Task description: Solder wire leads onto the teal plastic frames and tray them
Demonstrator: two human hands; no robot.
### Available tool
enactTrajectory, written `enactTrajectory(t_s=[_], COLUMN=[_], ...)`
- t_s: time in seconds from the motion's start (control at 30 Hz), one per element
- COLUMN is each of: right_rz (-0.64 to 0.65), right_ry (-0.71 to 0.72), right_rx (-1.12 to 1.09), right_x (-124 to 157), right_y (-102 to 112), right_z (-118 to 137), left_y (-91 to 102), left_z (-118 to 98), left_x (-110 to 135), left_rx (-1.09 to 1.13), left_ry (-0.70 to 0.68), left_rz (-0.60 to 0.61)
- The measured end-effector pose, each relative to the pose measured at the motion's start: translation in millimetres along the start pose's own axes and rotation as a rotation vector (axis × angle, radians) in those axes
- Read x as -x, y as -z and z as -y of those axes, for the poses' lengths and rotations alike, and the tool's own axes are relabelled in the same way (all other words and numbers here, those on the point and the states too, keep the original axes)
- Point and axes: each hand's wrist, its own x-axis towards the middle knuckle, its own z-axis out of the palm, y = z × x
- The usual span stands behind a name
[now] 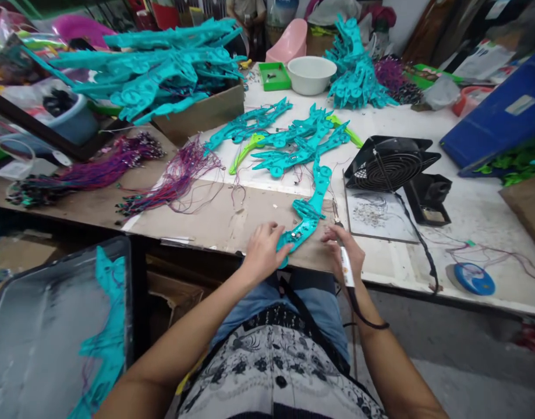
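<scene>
At the workbench [215, 224] edge, we are resting our left hand [262, 251], fingers uncurled, on the teal plastic frame [313, 203], long axis pointing away from us, slightly rightward, our right hand [348, 250] clamping a soldering iron [346, 269] beside it.

Reaching forward with both forearms [197, 343]. Resting bare left hand [262, 254] palm-down, fingers spread. Holding bare right hand [348, 251] curled, pen-grip.

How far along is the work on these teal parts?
Seemingly done: wired teal pieces lie farther back on the table. In hand: the left hand steadies one teal piece at its edge while the right hand holds a corded tool to it. Likely left: loose wire bundles and a box heaped with more pieces.
</scene>
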Motion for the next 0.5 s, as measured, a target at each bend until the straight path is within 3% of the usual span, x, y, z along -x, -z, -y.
enactTrajectory(t_s=[0.07, 0.17, 0.33, 0.43, 0.5], right_rz=[-0.051, -0.117, -0.265, -0.172, -0.086], right_ry=[-0.115, -0.23, -0.364, -0.39, -0.296], right_rx=[-0.085, -0.165, -0.244, -0.106, 0.034], right_x=[5.7, 13.7, 16.1, 6.2, -4.9], right_y=[12.7, 24.2, 19.2, 9.1, 1.2], right_z=[2.0, 7.4, 4.8, -2.2, -6.2], left_y=[4.6, 5.6, -0.7, 1.4, 3.6], left_z=[4.2, 11.4, 25.8, 31.0, 30.7], left_x=[-16.3, -46.7, -80.0, -80.3, -77.6], left_rx=[0.079, 0.173, 0.229, 0.178, 0.165], left_ry=[-0.043, -0.105, 0.097, 0.123, 0.103], left_rz=[-0.038, 0.044, 0.062, 0.094, 0.142])
